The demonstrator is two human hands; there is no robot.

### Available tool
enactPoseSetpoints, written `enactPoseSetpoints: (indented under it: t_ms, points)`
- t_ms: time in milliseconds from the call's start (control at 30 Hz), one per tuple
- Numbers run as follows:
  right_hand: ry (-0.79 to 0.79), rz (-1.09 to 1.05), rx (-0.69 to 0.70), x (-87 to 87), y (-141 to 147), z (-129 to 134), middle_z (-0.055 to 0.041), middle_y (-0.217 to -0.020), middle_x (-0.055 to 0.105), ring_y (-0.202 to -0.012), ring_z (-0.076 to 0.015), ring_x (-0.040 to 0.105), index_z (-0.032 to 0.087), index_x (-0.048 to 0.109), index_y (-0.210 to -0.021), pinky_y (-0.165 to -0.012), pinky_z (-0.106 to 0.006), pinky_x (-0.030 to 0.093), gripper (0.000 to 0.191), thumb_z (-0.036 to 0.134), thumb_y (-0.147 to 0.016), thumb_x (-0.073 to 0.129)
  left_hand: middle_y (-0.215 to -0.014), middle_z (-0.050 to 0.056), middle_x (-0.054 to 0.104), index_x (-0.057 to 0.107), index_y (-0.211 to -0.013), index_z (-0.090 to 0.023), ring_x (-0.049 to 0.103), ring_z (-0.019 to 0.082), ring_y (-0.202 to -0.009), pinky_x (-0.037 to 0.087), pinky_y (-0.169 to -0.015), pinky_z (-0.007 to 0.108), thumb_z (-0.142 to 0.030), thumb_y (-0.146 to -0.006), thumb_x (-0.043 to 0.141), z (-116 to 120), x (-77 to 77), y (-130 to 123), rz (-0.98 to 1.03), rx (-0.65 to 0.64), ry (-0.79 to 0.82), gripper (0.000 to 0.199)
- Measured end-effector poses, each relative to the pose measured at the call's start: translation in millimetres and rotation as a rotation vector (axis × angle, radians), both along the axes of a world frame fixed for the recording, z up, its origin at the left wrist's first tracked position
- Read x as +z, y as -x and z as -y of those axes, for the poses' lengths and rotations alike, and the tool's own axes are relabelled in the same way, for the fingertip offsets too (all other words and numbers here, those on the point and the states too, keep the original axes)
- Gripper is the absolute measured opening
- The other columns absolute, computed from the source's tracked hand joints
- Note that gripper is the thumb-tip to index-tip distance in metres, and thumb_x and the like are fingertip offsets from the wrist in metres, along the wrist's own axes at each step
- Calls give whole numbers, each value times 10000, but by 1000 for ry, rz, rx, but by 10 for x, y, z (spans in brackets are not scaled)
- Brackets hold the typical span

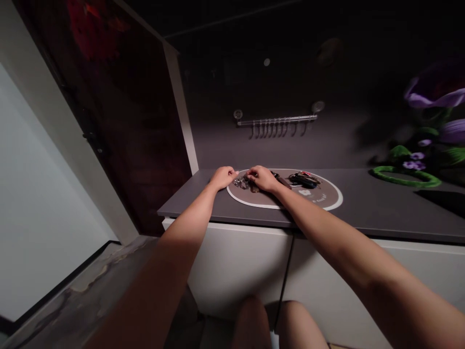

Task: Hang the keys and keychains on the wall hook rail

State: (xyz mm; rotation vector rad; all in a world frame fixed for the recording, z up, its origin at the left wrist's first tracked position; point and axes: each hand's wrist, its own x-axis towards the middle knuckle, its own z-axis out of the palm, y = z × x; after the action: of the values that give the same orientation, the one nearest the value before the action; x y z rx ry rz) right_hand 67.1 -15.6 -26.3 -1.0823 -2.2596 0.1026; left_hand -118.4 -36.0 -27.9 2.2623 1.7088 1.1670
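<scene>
Over at the grey countertop, a silvery cluster, seemingly of keys, lies between the person's two hands, toward the left end of an oval mat. The left hand is at the mat's edge, just beside the cluster, thumb and forefinger bent close together; I can't tell whether they pinch anything. The right hand comes in from the other side, fingers curled down by the cluster, and what it grips, if anything, I can't make out. The cluster is a jumble of small glinting bits, too fine to count. A brownish piece lies just under the right hand, and a dark bundle rests farther right on the mat
</scene>
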Motion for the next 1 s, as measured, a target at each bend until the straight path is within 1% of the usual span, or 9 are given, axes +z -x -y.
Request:
enactPoseSetpoints:
  t_ms: [100, 167, 267, 433, 567, 733, 867, 1000]
  points:
    - [-22, 52, 6, -24, -8, 1, -73, -905, 656, -860, -164, 566, 167, 674, -843, -789, -230, 380, 151, 204, -780, 541, -569, 9, 548, 606, -608, -160, 422, 117, -547, 289, -553, 243, -431, -760, 508, 28, 8, 32, -52, -21, 44, 326]
    - [-27, 54, -11, -31, -7, 3, -73, -912, 656, -855, -163, 565, 170, 675, -842, -780, -225, 377, 154, 210, -781, 538, -545, 1, 533, 602, -591, -157, 416, 113, -534, 277, -536, 244, -430, -750, 512, 32, 1, 40, -80, -43, 89, 328]
    - [-26, 56, -30, -30, -2, 7, -76, -914, 655, -851, -167, 563, 171, 676, -838, -772, -225, 374, 151, 204, -776, 542, -522, -9, 515, 600, -577, -155, 407, 107, -517, 264, -518, 244, -396, -728, 529, 28, -17, 39, -104, -73, 145, 293]
    - [-31, 69, -14, -7, 4, 15, -78, -906, 654, -850, -169, 558, 166, 676, -836, -770, -229, 369, 150, 182, -766, 545, -552, -9, 537, 608, -604, -151, 416, 105, -527, 261, -512, 237, -288, -699, 534, 35, -20, 23, -113, -81, 157, 182]
    - [-51, 98, 29, 10, 10, 12, -76, -880, 658, -849, -171, 555, 164, 679, -831, -777, -234, 366, 152, 180, -770, 541, -596, 11, 562, 632, -674, -150, 419, 114, -542, 281, -535, 238, -314, -751, 495, 59, 0, -1, -182, -66, 91, 228]
    - [-79, 106, 40, 21, 18, 5, -85, -892, 662, -852, -175, 561, 152, 679, -864, -789, -244, 369, 174, 206, -785, 533, -744, 54, 610, 634, -731, -162, 481, 150, -668, 327, -615, 248, -291, -798, 452, 57, 12, -41, -277, -72, -35, 233]
    - [-98, 109, 47, 29, 21, 7, -78, -909, 667, -875, -169, 566, 155, 675, -883, -810, -244, 370, 193, 234, -802, 520, -816, 67, 613, 607, -740, -168, 503, 166, -760, 344, -679, 259, -254, -811, 428, 55, 21, -71, -279, -86, -110, 211]
    - [-88, 64, 80, 42, 27, 22, -74, -913, 668, -881, -168, 573, 148, 670, -880, -819, -257, 380, 194, 237, -804, 516, -832, 63, 613, 587, -769, -172, 507, 172, -786, 355, -702, 271, -261, -836, 387, 67, 38, -101, -288, -64, -141, 229]
